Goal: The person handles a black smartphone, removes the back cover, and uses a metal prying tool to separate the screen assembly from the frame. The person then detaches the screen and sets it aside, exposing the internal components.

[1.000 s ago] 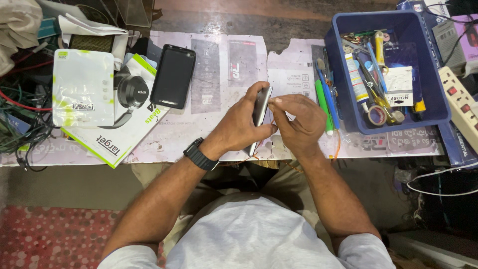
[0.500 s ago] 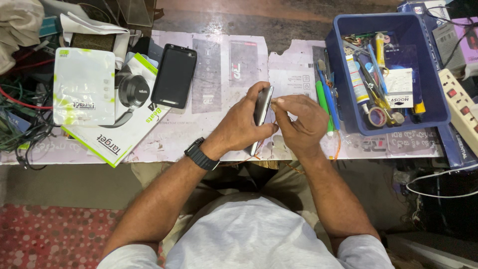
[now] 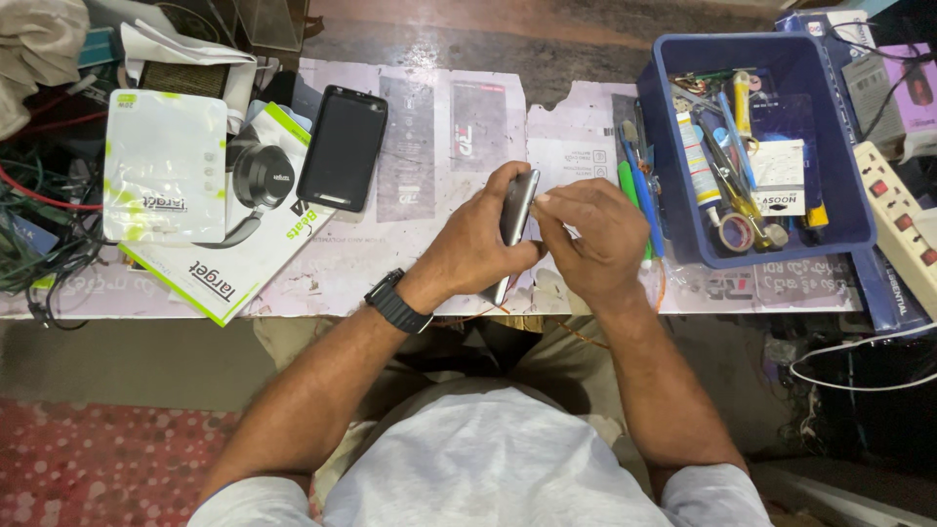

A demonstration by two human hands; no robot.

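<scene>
Black phone case (image 3: 342,146) lies flat, well left of the blue bin (image 3: 849,210). Left hand (image 3: 473,244) closed around a grey smartphone (image 3: 515,220), held on edge, probably to expose its side. Right hand (image 3: 595,239) pinches the phone's upper edge with its fingertips, just left of the bin.

Two hands work at mid-frame: the left hand (image 3: 478,239) and the right hand (image 3: 595,239). Two phones show: one grey phone (image 3: 515,210) between the hands, one black phone (image 3: 343,147) at upper left. One blue bin (image 3: 847,185) sits at upper right, one power strip (image 3: 903,224) at the right edge, one pair of black headphones (image 3: 259,181) at left, one wristwatch (image 3: 395,304) at centre.
</scene>
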